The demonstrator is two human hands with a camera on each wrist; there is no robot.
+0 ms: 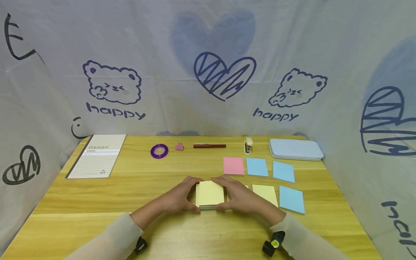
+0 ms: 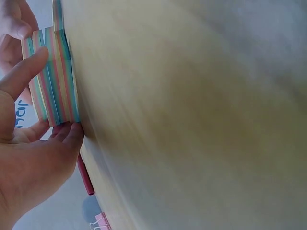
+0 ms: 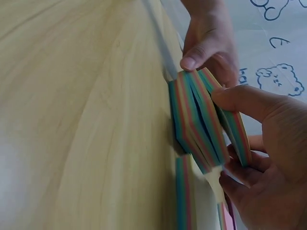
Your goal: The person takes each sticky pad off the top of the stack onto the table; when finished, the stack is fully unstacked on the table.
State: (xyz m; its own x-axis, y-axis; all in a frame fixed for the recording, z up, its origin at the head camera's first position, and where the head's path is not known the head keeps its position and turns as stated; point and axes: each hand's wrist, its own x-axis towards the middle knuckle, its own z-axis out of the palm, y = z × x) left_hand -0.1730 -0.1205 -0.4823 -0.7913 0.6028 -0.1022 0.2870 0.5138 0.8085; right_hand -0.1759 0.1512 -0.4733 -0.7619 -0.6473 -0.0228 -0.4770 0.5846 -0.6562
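Note:
A stack of sticky note pads (image 1: 211,194) with a yellow top sits at the middle of the wooden table, between both hands. My left hand (image 1: 177,198) grips its left side, thumb at the near edge and fingers round the far side. From the right, my right hand (image 1: 242,198) holds the uppermost pad between thumb and fingers. In the right wrist view that top pad (image 3: 237,136) tilts away from the pads below, leaving a wedge-shaped gap. Layered blue, pink and yellow edges (image 2: 57,79) show in the left wrist view.
Right of the stack lie a yellow pad (image 1: 265,194), blue pads (image 1: 291,199) and a pink pad (image 1: 233,166). Along the back are a notebook (image 1: 97,157), purple tape roll (image 1: 159,151), pink binder clip (image 1: 179,147), dark red pen (image 1: 209,146), small stapler (image 1: 248,146) and light blue case (image 1: 295,149).

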